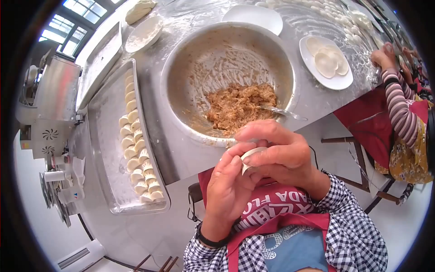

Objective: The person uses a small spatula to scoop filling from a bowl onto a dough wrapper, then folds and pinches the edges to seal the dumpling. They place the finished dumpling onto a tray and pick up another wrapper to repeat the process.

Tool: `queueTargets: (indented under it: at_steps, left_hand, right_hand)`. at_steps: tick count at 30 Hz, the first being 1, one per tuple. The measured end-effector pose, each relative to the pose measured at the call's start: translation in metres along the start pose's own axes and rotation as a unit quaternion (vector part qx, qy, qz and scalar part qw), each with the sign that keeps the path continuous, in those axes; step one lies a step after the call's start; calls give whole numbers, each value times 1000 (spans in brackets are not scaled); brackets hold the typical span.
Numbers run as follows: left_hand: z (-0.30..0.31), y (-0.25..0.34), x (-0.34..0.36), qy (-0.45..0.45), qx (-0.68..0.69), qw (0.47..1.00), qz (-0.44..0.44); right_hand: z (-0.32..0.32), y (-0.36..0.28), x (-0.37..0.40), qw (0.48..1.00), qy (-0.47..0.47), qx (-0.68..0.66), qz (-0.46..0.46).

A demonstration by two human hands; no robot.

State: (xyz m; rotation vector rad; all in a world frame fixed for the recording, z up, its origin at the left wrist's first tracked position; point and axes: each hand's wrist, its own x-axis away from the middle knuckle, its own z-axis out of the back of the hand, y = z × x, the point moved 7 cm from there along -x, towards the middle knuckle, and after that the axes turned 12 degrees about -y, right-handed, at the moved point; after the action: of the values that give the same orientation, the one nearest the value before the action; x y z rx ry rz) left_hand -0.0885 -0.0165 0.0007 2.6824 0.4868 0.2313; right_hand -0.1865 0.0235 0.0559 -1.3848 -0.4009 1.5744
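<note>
A pale dumpling (pixel 250 156) is pinched between both of my hands just in front of my chest. My left hand (pixel 229 188) cups it from below with the thumb pressed against its edge. My right hand (pixel 277 152) folds over it from above, fingers closed on the dough seam. Just beyond my hands stands a large metal bowl (pixel 179 68) with brown minced filling (pixel 240 105) and a spoon (pixel 283 111) lying in it.
A metal tray (pixel 106 149) on the left carries rows of finished dumplings (pixel 136 145). A white plate with round wrappers (pixel 327 59) sits at the right. Another person's hand (pixel 384 56) and striped sleeve (pixel 401 111) work at the far right. More plates and dough lie at the back.
</note>
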Motion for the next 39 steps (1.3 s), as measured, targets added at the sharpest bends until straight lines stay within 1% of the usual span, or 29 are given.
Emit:
queueTargets:
  at_steps: [1, 2, 3, 4, 7, 9, 10, 11, 12, 13, 14, 16, 19, 21, 22, 24, 28, 30, 31, 33, 34, 36, 37, 39]
  left_hand:
    - [-1, -1, 0, -23, 6, 1000, 2]
    - [-2, 0, 0, -23, 6, 1000, 2]
    - [-1, 0, 0, -2, -8, 1000, 9]
    - [0, 0, 1, 20, -22, 999, 15]
    - [-6, 4, -1, 9, -13, 1000, 4]
    - [-1, 1, 0, -6, 10, 1000, 1]
    - [-1, -1, 0, -20, 33, 999, -1]
    - [-3, 0, 0, -21, 33, 999, 0]
    - [-5, 1, -1, -3, 19, 1000, -1]
    - [-5, 3, -1, 15, 6, 1000, -1]
    - [-3, 2, -1, 15, 6, 1000, -1]
    - [-2, -1, -1, -12, 43, 999, 3]
    - [1, -2, 0, 5, 31, 999, 7]
    - [-4, -1, -2, -1, 34, 999, 8]
    - [-6, 0, -2, -7, 37, 999, 9]
    - [-5, -2, -2, -9, 54, 998, 7]
    - [-5, -1, -3, -6, 69, 998, -2]
    - [-7, 0, -3, 5, 58, 998, 9]
    - [-7, -1, -2, 16, 47, 999, 19]
    - [-5, -1, -2, 18, 61, 998, 20]
    - [-5, -2, -2, 21, 76, 997, 21]
    - [-10, -1, -2, 26, 67, 997, 11]
    - [-12, 1, -2, 31, 57, 998, 1]
    - [-11, 0, -2, 45, 56, 997, -3]
  right_hand:
    - [1, 0, -1, 1000, 0, 0, 0]
    - [0, -1, -2, 1000, -16, 24, 0]
    - [-1, -2, -3, 998, -32, 47, 0]
    - [-1, -3, -3, 998, -32, 48, 0]
    - [0, 1, -3, 999, -19, 15, -25]
    - [0, -1, -2, 999, -10, 21, 25]
    - [0, -3, -3, 999, -10, 21, 25]
    - [0, -4, -4, 1000, -12, 23, 5]
    - [1, -3, -4, 999, -14, 25, -15]
    - [0, -3, -4, 999, -14, 25, -15]
    - [0, -3, -3, 1000, -3, 8, -6]
    - [1, -2, -3, 1000, 6, -10, 5]
    - [-1, -5, -5, 999, -19, 26, 25]
    - [1, -5, -6, 1000, 17, 8, -25]
    - [2, -3, -6, 1000, 16, 8, -25]
    - [1, -6, -6, 999, -21, 11, 39]
    - [-4, -5, -6, 997, -54, 14, 49]
    - [-4, 1, -5, 999, -3, -48, -24]
    - [-4, -1, -7, 999, -4, -48, -24]
    - [-2, -4, -11, 1000, -1, -2, -21]
    - [-1, -2, -11, 1000, -1, -2, -21]
    - [-4, -9, -11, 994, -41, 86, 59]
    - [-4, -9, -11, 994, -41, 86, 59]
    - [-7, -14, -11, 984, -68, 144, 74]
